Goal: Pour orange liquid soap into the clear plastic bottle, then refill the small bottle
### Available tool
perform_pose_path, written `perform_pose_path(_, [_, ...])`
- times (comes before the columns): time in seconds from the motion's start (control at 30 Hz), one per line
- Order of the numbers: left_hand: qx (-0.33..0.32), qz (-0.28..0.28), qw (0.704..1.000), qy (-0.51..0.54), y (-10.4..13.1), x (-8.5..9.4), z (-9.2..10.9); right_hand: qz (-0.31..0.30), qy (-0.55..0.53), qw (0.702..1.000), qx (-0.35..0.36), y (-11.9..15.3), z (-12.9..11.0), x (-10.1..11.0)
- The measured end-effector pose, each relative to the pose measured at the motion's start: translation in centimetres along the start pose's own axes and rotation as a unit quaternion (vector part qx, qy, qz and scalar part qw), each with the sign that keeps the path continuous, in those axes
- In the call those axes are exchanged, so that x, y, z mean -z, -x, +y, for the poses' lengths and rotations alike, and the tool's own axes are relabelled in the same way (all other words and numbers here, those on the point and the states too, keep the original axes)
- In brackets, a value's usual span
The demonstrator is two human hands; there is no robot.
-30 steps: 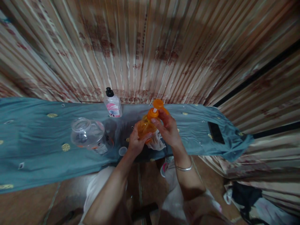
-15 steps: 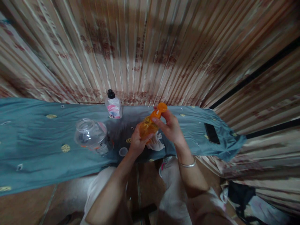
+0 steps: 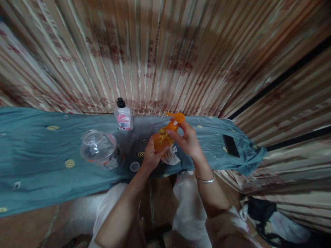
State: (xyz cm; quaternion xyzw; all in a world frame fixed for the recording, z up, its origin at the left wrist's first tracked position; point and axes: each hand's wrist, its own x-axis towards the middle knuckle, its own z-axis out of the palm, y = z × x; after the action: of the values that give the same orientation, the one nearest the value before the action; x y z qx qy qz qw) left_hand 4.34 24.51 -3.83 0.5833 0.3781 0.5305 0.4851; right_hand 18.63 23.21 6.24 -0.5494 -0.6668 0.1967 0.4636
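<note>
An orange pump bottle (image 3: 163, 138) is held tilted above the cloth-covered table, its top leaning to the right. My left hand (image 3: 152, 155) is closed around the lower body of the bottle. My right hand (image 3: 186, 138) grips the orange collar below the pump head (image 3: 179, 117), thumb in front and fingers mostly hidden behind. The pump's spout points left. Beneath the bottle lies a crumpled white tissue (image 3: 171, 157), partly covered by my left hand and the bottle. A small clear cup or cap (image 3: 134, 166) rests beside my left wrist.
A clear round plastic jar (image 3: 99, 150) stands on the left, with a clear bottle with black cap and pink label (image 3: 124, 117) behind it. A black phone (image 3: 231, 145) lies at the right on the blue-green cloth (image 3: 46, 165). Pleated curtains (image 3: 144, 51) hang close behind.
The pump head has turned, so its spout now shows pointing left. Both hands keep their hold on the bottle. The whole view has shifted slightly.
</note>
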Motion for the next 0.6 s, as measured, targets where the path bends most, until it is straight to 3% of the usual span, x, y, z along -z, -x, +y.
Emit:
perform_pose_path(0.1, [0.004,0.001,1.000,0.004,-0.01,-0.07,-0.11,0.015,0.013,1.000,-0.007,0.03,-0.09,-0.05])
perform_pose_path(0.27, [0.010,-0.012,1.000,0.015,0.03,-0.03,-0.17,-0.062,-0.077,0.995,0.025,0.29,0.22,0.10])
perform_pose_path(0.47, [-0.013,-0.004,1.000,-0.001,0.03,0.14,0.18,0.060,0.079,0.995,-0.005,0.34,-0.46,-0.61])
perform_pose_path(0.6, [-0.016,-0.015,1.000,0.011,0.05,0.10,0.03,0.018,0.040,0.999,0.005,0.49,-0.32,-0.52])
